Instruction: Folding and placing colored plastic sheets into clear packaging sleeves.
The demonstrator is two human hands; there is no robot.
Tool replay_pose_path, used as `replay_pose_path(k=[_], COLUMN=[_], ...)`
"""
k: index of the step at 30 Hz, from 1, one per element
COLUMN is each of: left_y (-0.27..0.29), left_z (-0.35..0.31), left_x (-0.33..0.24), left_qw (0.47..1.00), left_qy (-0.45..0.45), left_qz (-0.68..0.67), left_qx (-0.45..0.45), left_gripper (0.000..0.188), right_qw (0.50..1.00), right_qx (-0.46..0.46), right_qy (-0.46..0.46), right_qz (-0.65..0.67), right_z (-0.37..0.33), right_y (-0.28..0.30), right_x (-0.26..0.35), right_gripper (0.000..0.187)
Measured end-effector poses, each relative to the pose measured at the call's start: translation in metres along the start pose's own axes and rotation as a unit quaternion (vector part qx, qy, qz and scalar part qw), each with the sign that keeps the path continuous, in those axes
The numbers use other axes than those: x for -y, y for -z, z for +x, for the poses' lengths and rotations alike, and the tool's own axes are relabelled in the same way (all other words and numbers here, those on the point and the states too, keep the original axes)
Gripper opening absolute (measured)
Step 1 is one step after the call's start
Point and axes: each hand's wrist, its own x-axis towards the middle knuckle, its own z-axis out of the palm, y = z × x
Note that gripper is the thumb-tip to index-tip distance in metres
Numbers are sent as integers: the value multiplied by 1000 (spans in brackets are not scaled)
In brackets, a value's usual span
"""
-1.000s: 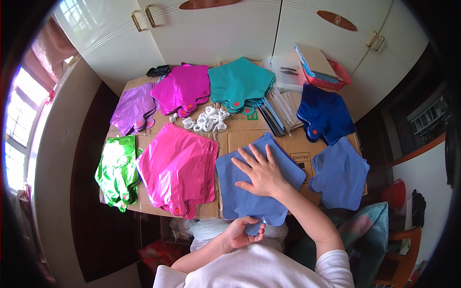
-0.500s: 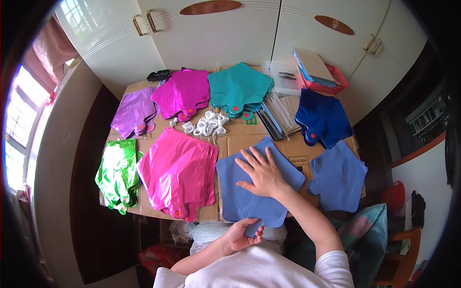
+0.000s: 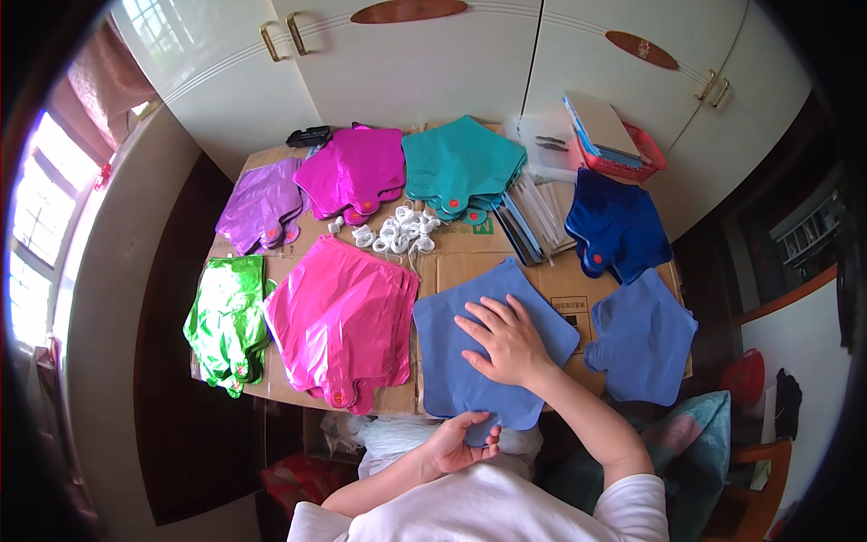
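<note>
R hand point(image 3: 510, 350) spread flat on blue foil balloon point(image 3: 479, 387), L hand point(image 3: 453, 443) pinching its tab point(image 3: 480, 434); cardbd print point(image 3: 571, 313) too sm. to read.

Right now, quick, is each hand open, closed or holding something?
Left hand: closed, holding the near end of the blue sheet.
Right hand: open, fingers spread, resting palm down on that sheet.

Plain blue sheet point(image 3: 474, 384), pink stack point(image 3: 343, 316)
</note>
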Motion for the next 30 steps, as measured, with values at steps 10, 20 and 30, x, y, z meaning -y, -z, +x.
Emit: replay_pose_path(k=[10, 20, 30], left_y=[-35, -74, -86], left_z=[-52, -27, -23], left_x=[-21, -78, -94], left_qw=[951, 385, 426], left_qy=[-197, -359, -337], left_qz=[195, 769, 767], left_qx=[-135, -363, -342], left_gripper=[28, 36, 25], right_qw=[1000, 1000, 999], right_qx=[-7, 7, 33], right_qy=[1, -2, -12], right_qz=[2, 0, -1], right_z=[-2, -1, -1], right_y=[0, -1, 3], right_x=[0, -2, 0], right_gripper=[54, 55, 52])
